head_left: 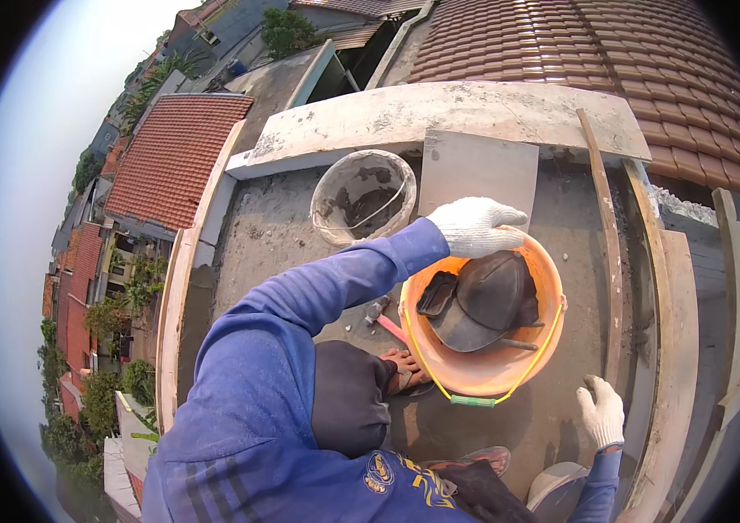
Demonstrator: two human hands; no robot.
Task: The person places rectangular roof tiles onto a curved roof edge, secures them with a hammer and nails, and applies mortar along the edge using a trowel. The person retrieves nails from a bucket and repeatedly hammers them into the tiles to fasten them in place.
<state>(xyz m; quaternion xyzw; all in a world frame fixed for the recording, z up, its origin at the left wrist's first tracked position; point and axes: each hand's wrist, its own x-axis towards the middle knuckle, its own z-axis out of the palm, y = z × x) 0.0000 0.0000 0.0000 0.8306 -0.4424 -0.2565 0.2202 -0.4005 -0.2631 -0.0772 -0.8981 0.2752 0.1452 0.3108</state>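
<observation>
Basically, the orange bucket [474, 373] stands between the gloved hands [479, 227] [602, 415].

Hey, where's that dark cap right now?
In the head view, right of centre, the dark cap lies inside the orange bucket, just below the gloved left hand.

The left hand [476, 227] is over an orange bucket [481, 376] with a dark cap [487, 288] inside, the right hand [603, 413] apart.

White knitted cloth gloves [474, 225] are looking matt, the round orange plastic bucket [485, 373] smooth; at its one o'clock, brown roof tiles [553, 52] are shining; at its ten-thirty, a round grey pail [326, 205] is looking rough.
</observation>
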